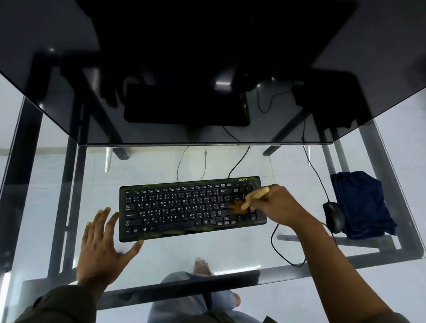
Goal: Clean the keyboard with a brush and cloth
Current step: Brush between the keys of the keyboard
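A black keyboard (182,208) lies flat on the glass table (164,259) in the middle of the head view. My right hand (278,205) grips a light wooden brush (252,199) whose blurred bristles touch the keys at the keyboard's right end. My left hand (102,245) lies spread with straight fingers on the glass, fingertips against the keyboard's left edge. A folded dark blue cloth (361,204) rests on the table at the far right, apart from both hands.
A black mouse (333,216) sits between the keyboard and the cloth, its cable looping toward the table's front edge. A dark glass upper shelf (221,54) overhangs the back of the table. My legs and a foot show through the glass.
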A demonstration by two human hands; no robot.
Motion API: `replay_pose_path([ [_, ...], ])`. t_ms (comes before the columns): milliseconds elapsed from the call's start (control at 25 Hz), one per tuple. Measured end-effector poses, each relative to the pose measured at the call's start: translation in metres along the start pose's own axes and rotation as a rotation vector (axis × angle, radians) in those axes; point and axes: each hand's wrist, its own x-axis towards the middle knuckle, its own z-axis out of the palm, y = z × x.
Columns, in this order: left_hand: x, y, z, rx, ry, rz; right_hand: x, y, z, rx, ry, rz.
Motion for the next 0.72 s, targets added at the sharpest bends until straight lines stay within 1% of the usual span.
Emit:
replay_pose_path([
  [80,0.0,0.001,0.001,0.004,-0.002,0.002,-0.001,-0.004,0.001,-0.008,0.234,-0.03],
  [120,0.001,0.001,0.001,0.003,0.001,0.0,0.0,-0.006,0.004,-0.013,0.221,-0.043],
  [160,0.001,0.0,0.001,0.002,0.005,0.001,0.0,-0.007,0.009,-0.009,0.07,-0.054],
  [200,0.001,0.0,0.001,-0.002,0.01,0.003,-0.002,-0.009,0.016,-0.01,-0.137,-0.044],
  [240,0.001,0.0,0.001,-0.005,0.013,0.005,-0.006,-0.012,0.023,-0.001,-0.261,-0.031],
  [280,0.001,0.001,0.001,-0.005,0.014,0.006,-0.006,-0.014,0.03,0.027,-0.244,-0.033],
  [320,0.0,0.001,0.002,-0.003,0.014,0.008,-0.004,-0.016,0.034,0.055,-0.107,-0.062],
  [360,0.001,0.001,0.002,-0.003,0.015,0.009,-0.002,-0.016,0.036,0.044,0.073,-0.1],
  [400,0.001,0.0,0.002,-0.003,0.015,0.007,0.001,-0.017,0.037,0.013,0.173,-0.118],
  [440,0.001,-0.001,0.003,-0.001,0.011,0.004,0.003,-0.02,0.037,0.003,0.154,-0.115],
  [520,0.001,-0.002,0.003,-0.001,0.008,0.0,0.005,-0.023,0.039,0.011,-0.123,-0.091],
  [560,0.001,-0.002,0.003,0.0,0.006,-0.002,0.005,-0.025,0.041,-0.001,-0.167,-0.083],
  [600,0.001,-0.001,0.002,0.001,0.002,-0.003,0.007,-0.027,0.041,0.01,-0.091,-0.093],
  [680,0.002,-0.001,0.003,-0.004,-0.001,-0.004,0.012,-0.029,0.038,-0.004,0.201,-0.151],
  [720,0.002,-0.002,0.003,-0.003,-0.003,-0.007,0.015,-0.03,0.038,-0.013,0.218,-0.157],
])
